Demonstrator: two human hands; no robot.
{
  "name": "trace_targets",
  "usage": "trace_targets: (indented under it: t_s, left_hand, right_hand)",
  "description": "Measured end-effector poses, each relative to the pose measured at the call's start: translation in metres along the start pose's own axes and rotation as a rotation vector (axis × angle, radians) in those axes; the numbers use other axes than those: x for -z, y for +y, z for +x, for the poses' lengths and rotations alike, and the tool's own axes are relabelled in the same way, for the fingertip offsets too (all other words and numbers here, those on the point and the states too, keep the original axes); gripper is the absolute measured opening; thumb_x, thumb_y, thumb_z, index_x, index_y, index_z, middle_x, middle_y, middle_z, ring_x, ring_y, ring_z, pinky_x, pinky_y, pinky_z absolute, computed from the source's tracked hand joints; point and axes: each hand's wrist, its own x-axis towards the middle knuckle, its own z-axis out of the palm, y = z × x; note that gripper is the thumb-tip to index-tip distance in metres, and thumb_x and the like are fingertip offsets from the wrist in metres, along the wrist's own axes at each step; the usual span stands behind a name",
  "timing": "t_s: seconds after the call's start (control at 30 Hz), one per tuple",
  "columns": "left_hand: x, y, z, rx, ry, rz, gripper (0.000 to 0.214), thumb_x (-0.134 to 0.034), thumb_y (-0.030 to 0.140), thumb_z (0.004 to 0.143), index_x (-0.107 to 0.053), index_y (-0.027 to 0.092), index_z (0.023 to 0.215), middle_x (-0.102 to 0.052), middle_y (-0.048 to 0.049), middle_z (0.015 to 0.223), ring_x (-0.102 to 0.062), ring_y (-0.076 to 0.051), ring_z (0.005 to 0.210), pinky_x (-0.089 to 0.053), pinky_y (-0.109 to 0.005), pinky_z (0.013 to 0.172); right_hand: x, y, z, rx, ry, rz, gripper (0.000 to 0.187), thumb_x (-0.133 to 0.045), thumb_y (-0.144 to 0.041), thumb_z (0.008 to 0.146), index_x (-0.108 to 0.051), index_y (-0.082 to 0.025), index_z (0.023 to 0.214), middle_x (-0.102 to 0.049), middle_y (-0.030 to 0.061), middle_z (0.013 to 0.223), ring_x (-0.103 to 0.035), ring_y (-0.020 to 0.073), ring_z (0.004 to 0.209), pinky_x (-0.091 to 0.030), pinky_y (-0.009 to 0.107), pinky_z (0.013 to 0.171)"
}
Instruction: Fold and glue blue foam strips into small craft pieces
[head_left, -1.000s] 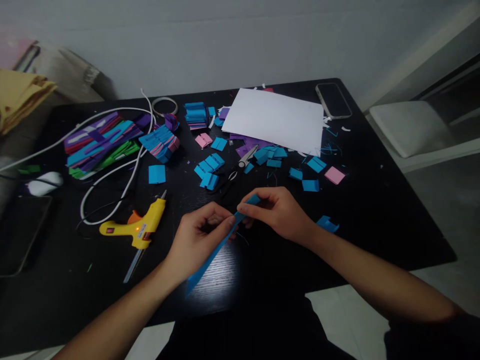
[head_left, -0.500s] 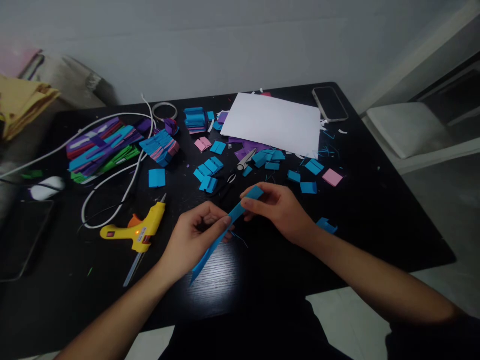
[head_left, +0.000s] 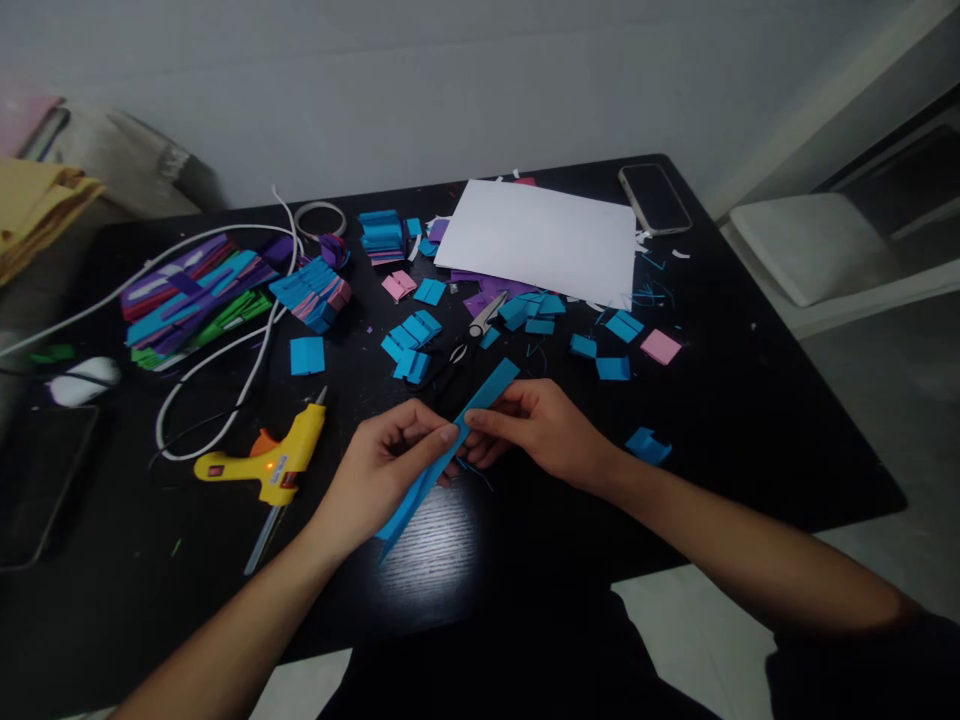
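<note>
Between both hands, blue strip (head_left: 491,385) angled far-right to near-left.

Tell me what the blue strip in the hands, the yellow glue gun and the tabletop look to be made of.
The blue strip, pinched by the left hand and right hand, looks like matte paper or thin card: no shine, juts out straight. The glue gun: smooth yellow plastic, faint sheen. The tabletop: probably black-stained wood or veneer; grain lines show in the glare.
</note>
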Motion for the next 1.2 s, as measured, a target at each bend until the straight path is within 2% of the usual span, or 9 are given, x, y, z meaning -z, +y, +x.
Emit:
trace_targets:
  t_s: [0.37, 0.67, 0.87, 1.07, 1.2]
  left_hand:
    - [-0.0038, 0.0019, 0.0000, -0.048, 0.043, 0.036, 0.022, -0.080, 0.035, 0.087, -0.072, 0.015, 0.082, -0.077, -0.0027, 0.070, -0.072, -0.014, 0.063, -0.060, -0.023, 0.062]
    - [-0.0046, 0.0012, -0.0001, -0.060, 0.051, 0.017, 0.020, -0.080, 0.032, 0.087, -0.072, 0.014, 0.082, -0.077, -0.0025, 0.071, -0.072, -0.014, 0.064, -0.059, -0.022, 0.062]
    - [-0.0031, 0.0046, -0.0008, 0.006, 0.051, 0.046, 0.024, -0.079, 0.038, 0.087, -0.072, 0.015, 0.082, -0.076, -0.0025, 0.071, -0.071, -0.014, 0.063, -0.058, -0.023, 0.062]
    - [-0.0003, 0.0021, -0.0008, -0.029, 0.074, 0.064, 0.023, -0.078, 0.036, 0.088, -0.073, 0.015, 0.082, -0.077, -0.0036, 0.071, -0.070, -0.014, 0.063, -0.056, -0.022, 0.061]
    - [-0.0016, 0.0006, -0.0018, -0.058, 0.071, 0.049, 0.021, -0.078, 0.034, 0.089, -0.073, 0.015, 0.082, -0.077, -0.0036, 0.073, -0.072, -0.014, 0.066, -0.056, -0.023, 0.063]
  right_hand:
    - [0.0023, 0.0026, 0.0009, 0.014, -0.007, -0.011, 0.042, -0.093, -0.049, 0.069, -0.079, -0.012, 0.084, -0.079, 0.0043, 0.075, -0.077, 0.0169, 0.067, -0.067, 0.030, 0.069]
    - [0.0027, 0.0038, 0.0024, 0.024, -0.029, -0.002, 0.038, -0.093, -0.045, 0.071, -0.079, -0.011, 0.084, -0.079, 0.0047, 0.074, -0.078, 0.0158, 0.066, -0.068, 0.028, 0.068]
    - [0.0081, -0.0011, 0.0039, 0.063, 0.027, -0.008, 0.036, -0.095, -0.042, 0.068, -0.077, -0.013, 0.081, -0.078, 0.0028, 0.073, -0.077, 0.0150, 0.063, -0.067, 0.026, 0.063]
    - [0.0029, -0.0037, -0.0001, 0.072, 0.078, -0.014, 0.034, -0.093, -0.042, 0.072, -0.077, -0.014, 0.082, -0.078, 0.0026, 0.073, -0.076, 0.0155, 0.066, -0.068, 0.030, 0.068]
    - [-0.0014, 0.0021, -0.0018, 0.039, 0.050, -0.011, 0.034, -0.093, -0.041, 0.071, -0.079, -0.015, 0.088, -0.079, 0.0039, 0.077, -0.078, 0.0166, 0.071, -0.068, 0.030, 0.069]
